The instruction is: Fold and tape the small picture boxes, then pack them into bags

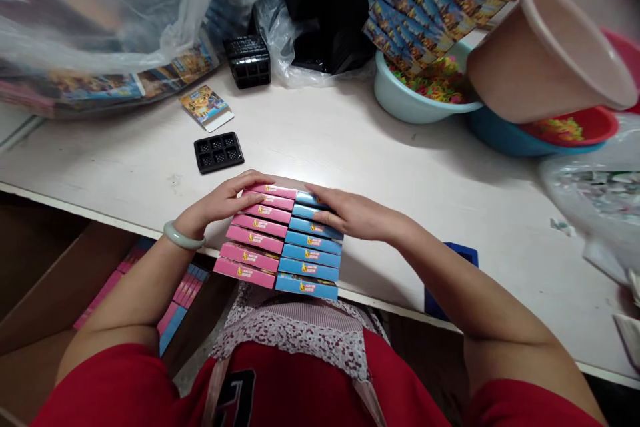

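Two side-by-side rows of small flat boxes, pink boxes (256, 223) on the left and blue boxes (311, 253) on the right, lie at the table's front edge against my apron. Printed narrow sides face up. My left hand (233, 199), with a pale bangle (183, 236) at the wrist, is closed round the far end of the pink row. On the far end of the blue row, my right hand (353, 212) presses with its thumb on the near side. Beyond the left hand lie a black compartment tray (219, 151) and a flat printed card box (207, 107).
Black trays (247, 61) are stacked behind, beside a large plastic bag (125, 20). A light-blue basin (415, 103) of colourful bands, a tilted beige bucket (530, 60) and a red bowl (600, 127) stand right. A carton (50, 293) with more boxes sits below left.
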